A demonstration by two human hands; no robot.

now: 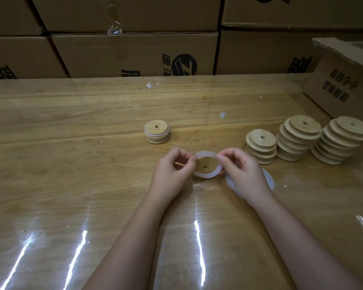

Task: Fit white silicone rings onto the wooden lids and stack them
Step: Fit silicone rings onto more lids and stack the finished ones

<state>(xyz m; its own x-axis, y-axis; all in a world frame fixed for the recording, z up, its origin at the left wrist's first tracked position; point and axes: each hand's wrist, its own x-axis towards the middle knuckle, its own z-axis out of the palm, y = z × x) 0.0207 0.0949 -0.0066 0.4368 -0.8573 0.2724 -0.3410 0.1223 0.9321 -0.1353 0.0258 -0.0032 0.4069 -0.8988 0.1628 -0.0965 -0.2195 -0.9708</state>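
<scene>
White silicone ring (206,175), apparently encircling wooden lid (203,162), sits pinched between left hand (170,174) and right hand (243,172).

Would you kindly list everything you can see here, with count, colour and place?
held lid: one, wooden, between both hands at mid-table
ring: one, white, around the held lid
ringed stack: one short stack, wood with white rings, beyond the hands
bare stacks: three, pale wood, on the right of the table
loose rings: count unclear, white, flat on the table under the right hand
open box: one, brown, far right
boxes: several, brown with black print, piled behind the table
table: one, wooden, glossy
left hand: one, pinches the ring's left side
right hand: one, pinches the ring's right side
</scene>
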